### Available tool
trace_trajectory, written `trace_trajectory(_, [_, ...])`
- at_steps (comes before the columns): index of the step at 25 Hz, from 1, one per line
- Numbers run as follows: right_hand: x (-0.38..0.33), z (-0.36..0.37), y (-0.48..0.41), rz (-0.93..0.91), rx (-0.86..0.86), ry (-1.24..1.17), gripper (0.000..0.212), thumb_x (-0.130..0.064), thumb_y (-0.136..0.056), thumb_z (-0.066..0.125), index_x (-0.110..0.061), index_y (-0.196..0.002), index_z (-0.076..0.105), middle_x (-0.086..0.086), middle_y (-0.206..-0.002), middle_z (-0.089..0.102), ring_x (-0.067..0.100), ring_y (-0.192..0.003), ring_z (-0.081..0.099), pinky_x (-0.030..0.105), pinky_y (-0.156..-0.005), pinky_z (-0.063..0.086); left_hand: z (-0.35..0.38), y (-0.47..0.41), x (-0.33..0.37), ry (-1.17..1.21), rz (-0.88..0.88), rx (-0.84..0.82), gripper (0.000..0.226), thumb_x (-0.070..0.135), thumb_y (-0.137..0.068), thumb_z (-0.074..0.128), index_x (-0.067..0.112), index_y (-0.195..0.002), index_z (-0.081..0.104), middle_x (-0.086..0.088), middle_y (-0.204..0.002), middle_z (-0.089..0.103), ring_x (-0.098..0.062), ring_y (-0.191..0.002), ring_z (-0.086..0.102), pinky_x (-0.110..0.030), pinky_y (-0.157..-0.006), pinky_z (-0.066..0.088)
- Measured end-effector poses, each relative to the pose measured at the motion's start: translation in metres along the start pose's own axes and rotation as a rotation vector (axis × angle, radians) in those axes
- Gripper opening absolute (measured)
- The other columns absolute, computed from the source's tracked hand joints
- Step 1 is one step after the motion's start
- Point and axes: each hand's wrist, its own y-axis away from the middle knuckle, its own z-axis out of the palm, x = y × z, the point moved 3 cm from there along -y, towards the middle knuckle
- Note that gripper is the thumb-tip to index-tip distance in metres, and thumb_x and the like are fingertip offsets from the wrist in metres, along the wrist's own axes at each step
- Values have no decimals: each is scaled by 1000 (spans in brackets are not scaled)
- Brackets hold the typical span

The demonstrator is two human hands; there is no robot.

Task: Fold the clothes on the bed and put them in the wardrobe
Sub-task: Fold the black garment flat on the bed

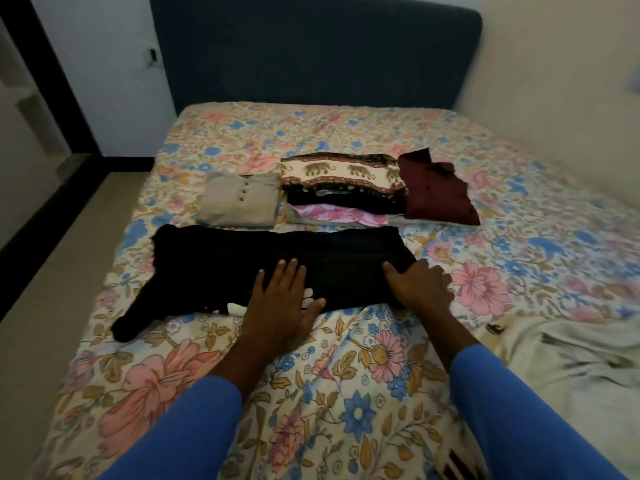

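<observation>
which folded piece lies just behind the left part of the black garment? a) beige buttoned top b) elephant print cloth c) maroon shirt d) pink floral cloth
a: the beige buttoned top lies just beyond the left part of the black garment; the maroon shirt ends the row on the right.

A dark blue padded headboard (311, 46) backs onto pale walls (554, 64); left of it, beige floor (69, 271) and a black door frame (62, 88), dimly lit.
</observation>
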Motion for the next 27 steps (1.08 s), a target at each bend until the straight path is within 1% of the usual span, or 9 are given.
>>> trace_trajectory(4, [-21, -6, -41, -64, -76, -63, 85, -80, -85, 57, -7, -127, 58, 15, -123, 64, 35, -112, 63, 38, -83, 49, 15, 7, -2, -39, 10, 110, 81, 71, -99, 11, 24, -165, 14, 2, -173, 5, -16, -159, -2, -48, -128, -2])
trace_trajectory(8, [-31, -1, -72, 88, -201, -593, 73, -30, -75, 91, 0, -131, 55, 21, -120, 67, 37, -104, 68, 48, -88, 60, 19, 3, -1, 3, 16, 149, 79, 70, -99, 14, 24, -163, 24, 1, -172, 15, -16, -159, 5, -48, -128, 1])
trace_trajectory(10, [-41, -7, -64, 125, -196, -838, 57, -12, -74, 89, 1, -124, 63, 22, -111, 70, 38, -97, 71, 53, -88, 61, 12, 9, 0, 36, 31, 137, 79, 71, -98, 12, 25, -160, 30, 0, -171, 18, -16, -159, 4, -49, -128, -1])
trace_trajectory(12, [-65, -20, -46, 44, -133, -899, 24, -5, -78, 82, -8, -98, 71, 17, -97, 73, 35, -89, 73, 52, -87, 62, -10, 16, -12, -41, 85, 222, 78, 72, -98, 18, 24, -155, 42, -5, -169, 26, -22, -159, 12, -54, -127, 0])
trace_trajectory(14, [-97, -26, -21, -124, -92, -851, 13, -6, -81, 78, -16, -87, 71, 12, -90, 74, 32, -86, 73, 48, -84, 63, -29, 27, -39, -185, 154, 325, 75, 71, -98, 27, 21, -149, 51, -9, -165, 34, -28, -157, 20, -59, -126, 3])
trace_trajectory(17, [-152, -8, 31, -381, -105, -640, 22, -20, -83, 78, -14, -105, 75, 3, -91, 73, 24, -85, 72, 38, -76, 59, -44, 51, -99, -140, 123, 379, 73, 68, -97, 33, 19, -146, 54, -9, -163, 38, -27, -156, 22, -58, -125, 9])
trace_trajectory(22, [-214, 79, 110, -498, -142, -215, 26, -33, -80, 73, -14, -96, 68, 7, -94, 69, 29, -91, 70, 34, -68, 52, -24, 55, -141, -59, -45, -12, 88, 74, -92, 12, 22, -162, 26, -2, -172, 16, -21, -160, 4, -54, -126, 0])
trace_trajectory(25, [-221, 109, 141, -552, -303, -416, 43, -47, -87, 76, -18, -118, 71, 0, -100, 74, 18, -94, 72, 42, -85, 61, -37, 51, -145, 7, 11, -64, 76, 65, -99, 37, 22, -161, 26, -2, -171, 15, -23, -159, 6, -56, -125, 4])
trace_trajectory(27, [-205, 101, 147, -541, -170, -661, 33, -47, -93, 70, -22, -114, 74, -6, -93, 74, 13, -86, 73, 43, -82, 62, -51, 51, -150, 25, 11, -16, 67, 60, -93, 49, 24, -149, 42, -4, -161, 35, -25, -151, 28, -54, -121, 20])
